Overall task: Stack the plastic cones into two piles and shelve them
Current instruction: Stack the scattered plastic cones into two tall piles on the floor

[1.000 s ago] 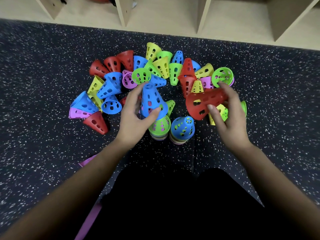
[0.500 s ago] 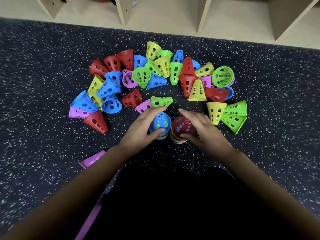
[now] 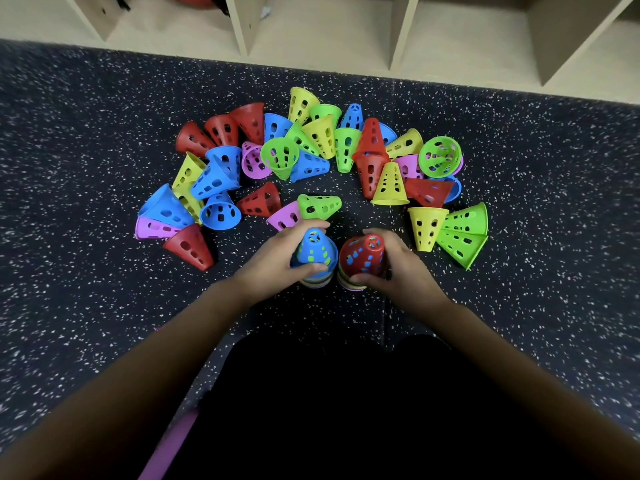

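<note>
Relative to the left stack (image 3: pixel 313 268), a blue cone (image 3: pixel 313 249) that was held tilted above it a second ago has been seated on top, covering the green cone seen there then. It is now clasped by the left hand (image 3: pixel 277 261), thumb at the near rim and fingers curled over the far side. On the right stack (image 3: pixel 356 271), just right of the left stack, a red cone (image 3: pixel 362 254) has been placed over the blue one; it was carried sideways well up and to the right a second ago. It is now gripped by the right hand (image 3: pixel 403 268).
</note>
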